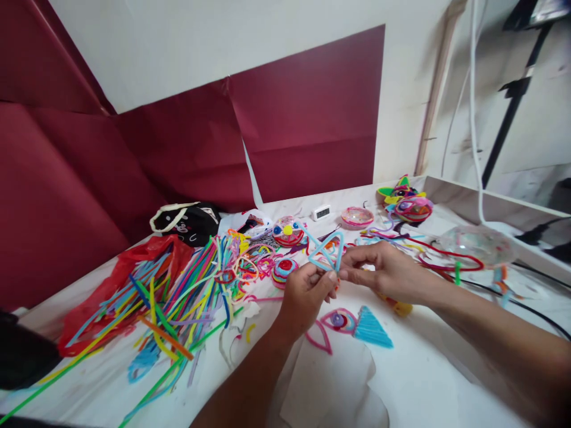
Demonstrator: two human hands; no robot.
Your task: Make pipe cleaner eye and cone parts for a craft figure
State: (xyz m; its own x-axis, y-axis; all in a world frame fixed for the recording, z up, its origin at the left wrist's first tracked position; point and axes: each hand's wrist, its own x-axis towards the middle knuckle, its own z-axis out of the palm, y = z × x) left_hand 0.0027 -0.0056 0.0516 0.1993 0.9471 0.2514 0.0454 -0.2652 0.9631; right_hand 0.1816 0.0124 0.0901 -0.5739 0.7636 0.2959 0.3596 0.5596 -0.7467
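Observation:
A light blue pipe cleaner, bent into crossing triangular shapes, stands up from between my two hands. The fingers of my left hand pinch its lower corner, thumb on top. At the same corner, my right hand closes thumb and forefinger on it from the right. On the white table below lies a pink-edged eye shape with a purple centre. Touching its right side is a filled blue pipe-cleaner triangle. A pink leaf-shaped loop lies to the left, partly on a torn paper sheet.
Many coloured pipe cleaners spread at left, some in a red plastic bag. Behind stand a black pouch, a small white digital clock and a pink-rimmed bowl. A clear plastic dome sits at right near black cables.

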